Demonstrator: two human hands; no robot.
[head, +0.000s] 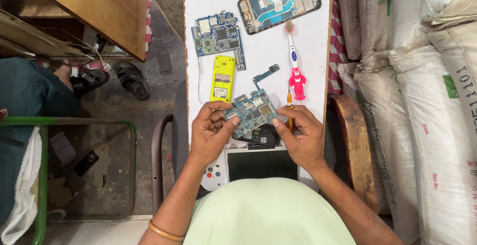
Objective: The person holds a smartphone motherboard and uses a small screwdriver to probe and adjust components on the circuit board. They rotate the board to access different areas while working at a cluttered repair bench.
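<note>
My left hand and my right hand together hold a small blue-green circuit board above the near end of a narrow white table. My right hand also grips a thin orange-handled screwdriver, pointing away from me. Under the board lies a dark phone part. Nearest me sits a dark-screened phone. Farther along the table are a yellow phone body, a larger blue circuit board and an opened phone frame.
A toothbrush with a pink figure-shaped handle lies right of the boards. White sacks are stacked along the right. At left, another person's dark clothing, sandals, a green metal frame and a wooden board.
</note>
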